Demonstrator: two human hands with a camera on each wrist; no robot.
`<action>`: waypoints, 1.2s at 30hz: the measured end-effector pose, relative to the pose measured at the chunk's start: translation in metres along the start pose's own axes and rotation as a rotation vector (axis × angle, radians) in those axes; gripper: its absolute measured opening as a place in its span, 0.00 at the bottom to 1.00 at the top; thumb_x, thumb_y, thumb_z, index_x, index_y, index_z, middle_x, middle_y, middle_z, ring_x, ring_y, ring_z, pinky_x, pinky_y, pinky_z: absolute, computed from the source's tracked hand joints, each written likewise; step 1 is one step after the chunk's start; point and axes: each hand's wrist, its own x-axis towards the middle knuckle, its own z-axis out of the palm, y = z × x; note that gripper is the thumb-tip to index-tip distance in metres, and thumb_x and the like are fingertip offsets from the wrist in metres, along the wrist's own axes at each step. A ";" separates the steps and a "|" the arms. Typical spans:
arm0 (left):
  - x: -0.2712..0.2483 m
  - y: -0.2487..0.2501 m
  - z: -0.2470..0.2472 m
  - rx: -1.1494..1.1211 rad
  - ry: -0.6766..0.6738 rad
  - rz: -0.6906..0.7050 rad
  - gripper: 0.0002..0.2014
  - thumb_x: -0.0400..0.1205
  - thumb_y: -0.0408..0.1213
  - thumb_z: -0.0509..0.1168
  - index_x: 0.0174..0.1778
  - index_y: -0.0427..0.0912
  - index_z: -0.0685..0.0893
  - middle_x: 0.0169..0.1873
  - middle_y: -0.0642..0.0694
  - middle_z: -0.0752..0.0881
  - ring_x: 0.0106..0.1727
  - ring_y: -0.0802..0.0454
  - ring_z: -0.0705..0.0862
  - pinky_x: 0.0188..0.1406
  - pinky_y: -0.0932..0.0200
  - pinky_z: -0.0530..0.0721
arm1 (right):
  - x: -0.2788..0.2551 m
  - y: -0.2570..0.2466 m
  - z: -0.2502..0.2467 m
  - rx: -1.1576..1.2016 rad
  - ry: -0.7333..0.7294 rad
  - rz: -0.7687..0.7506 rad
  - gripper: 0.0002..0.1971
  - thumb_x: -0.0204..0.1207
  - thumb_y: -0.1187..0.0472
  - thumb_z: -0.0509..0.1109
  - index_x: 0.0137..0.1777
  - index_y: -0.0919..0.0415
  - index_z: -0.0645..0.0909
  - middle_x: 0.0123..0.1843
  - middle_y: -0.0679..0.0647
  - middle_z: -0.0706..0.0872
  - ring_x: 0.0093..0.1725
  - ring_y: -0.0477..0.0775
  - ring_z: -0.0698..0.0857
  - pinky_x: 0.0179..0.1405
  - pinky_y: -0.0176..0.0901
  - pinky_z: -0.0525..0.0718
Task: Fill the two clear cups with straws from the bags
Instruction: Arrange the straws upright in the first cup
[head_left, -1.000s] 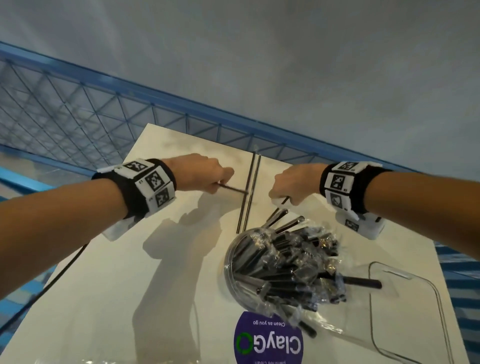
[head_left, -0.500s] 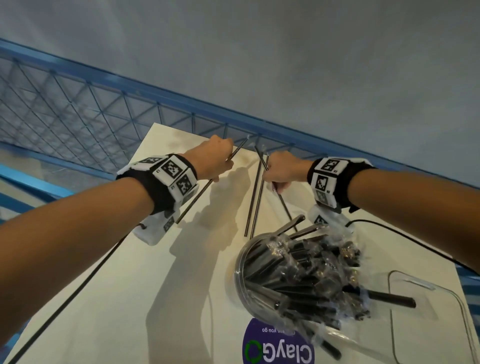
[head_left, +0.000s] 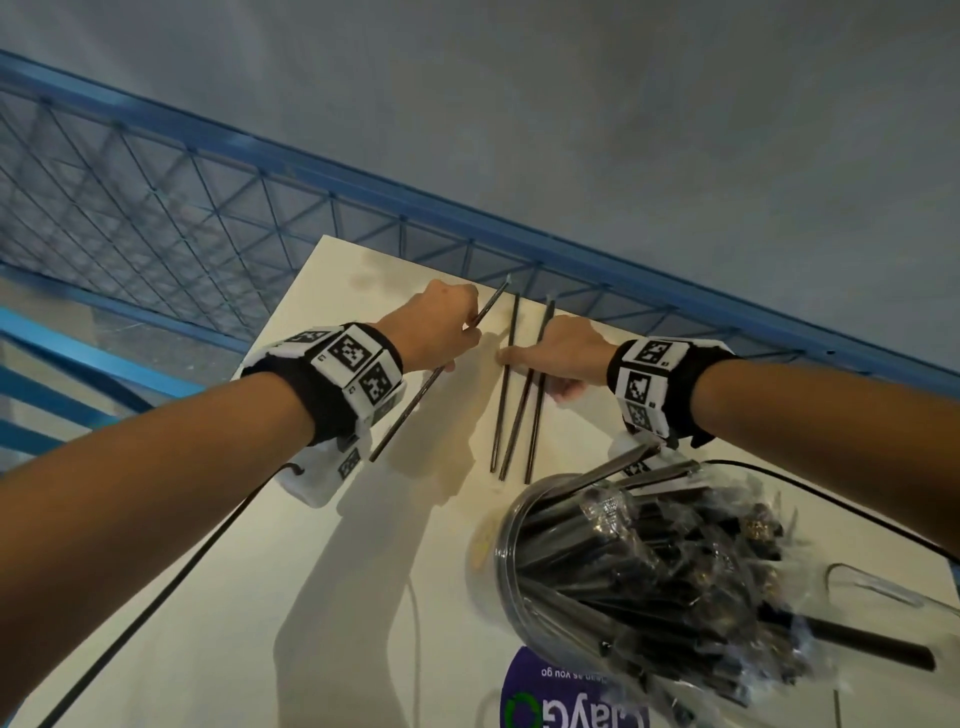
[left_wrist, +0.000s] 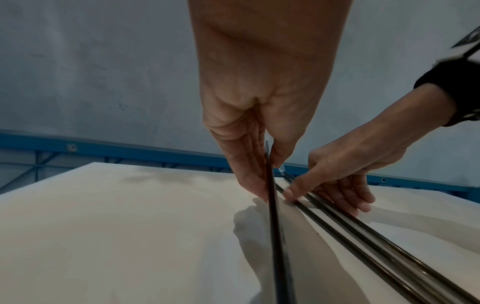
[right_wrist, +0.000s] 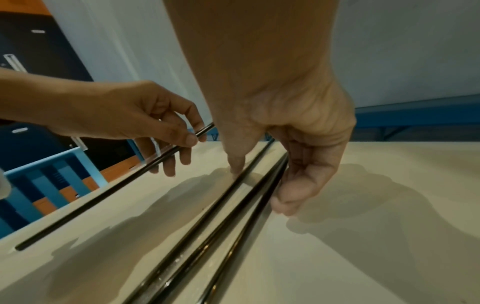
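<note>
My left hand (head_left: 470, 332) pinches one long black straw (head_left: 415, 400) between thumb and fingers, tilted over the white table (head_left: 260, 571). It shows in the left wrist view as the straw (left_wrist: 275, 236) under the left hand (left_wrist: 270, 179). Three black straws (head_left: 503, 415) lie side by side near the far edge. My right hand (head_left: 530, 371) rests over them, thumb on one side and loose fingers on the other, as the right hand (right_wrist: 262, 185) shows over the straws (right_wrist: 207, 236). A clear cup (head_left: 483, 571) holds several wrapped straws (head_left: 649, 571).
A second clear cup (head_left: 883, 592) shows at the lower right with a black straw (head_left: 857, 644) beside it. A purple round label (head_left: 571, 712) sits at the near edge. A black cable (head_left: 156, 597) crosses the table. Blue mesh railing (head_left: 208, 208) runs behind the table's far edge.
Both hands moved toward the far edge. My right hand laid its straw beside the two on the table, making three. My left hand still pinches its straw.
</note>
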 end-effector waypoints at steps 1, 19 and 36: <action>0.000 0.000 0.001 0.002 0.000 -0.004 0.11 0.84 0.38 0.62 0.60 0.37 0.77 0.51 0.38 0.79 0.36 0.44 0.90 0.37 0.54 0.91 | 0.000 -0.001 0.000 0.010 -0.002 -0.001 0.23 0.71 0.41 0.72 0.30 0.62 0.79 0.15 0.52 0.83 0.15 0.47 0.82 0.18 0.34 0.79; -0.016 0.034 -0.029 -0.216 0.086 0.051 0.08 0.85 0.36 0.59 0.58 0.38 0.74 0.56 0.37 0.83 0.44 0.47 0.89 0.29 0.67 0.79 | -0.033 -0.010 -0.060 -0.002 0.023 -0.096 0.09 0.75 0.64 0.73 0.38 0.68 0.78 0.30 0.62 0.85 0.19 0.48 0.84 0.19 0.35 0.85; -0.137 0.182 -0.147 -0.673 0.350 0.422 0.06 0.87 0.35 0.58 0.57 0.43 0.77 0.51 0.32 0.88 0.50 0.41 0.89 0.50 0.43 0.89 | -0.238 -0.076 -0.198 0.319 0.215 -0.614 0.13 0.75 0.68 0.72 0.57 0.73 0.80 0.46 0.62 0.88 0.38 0.52 0.90 0.40 0.36 0.89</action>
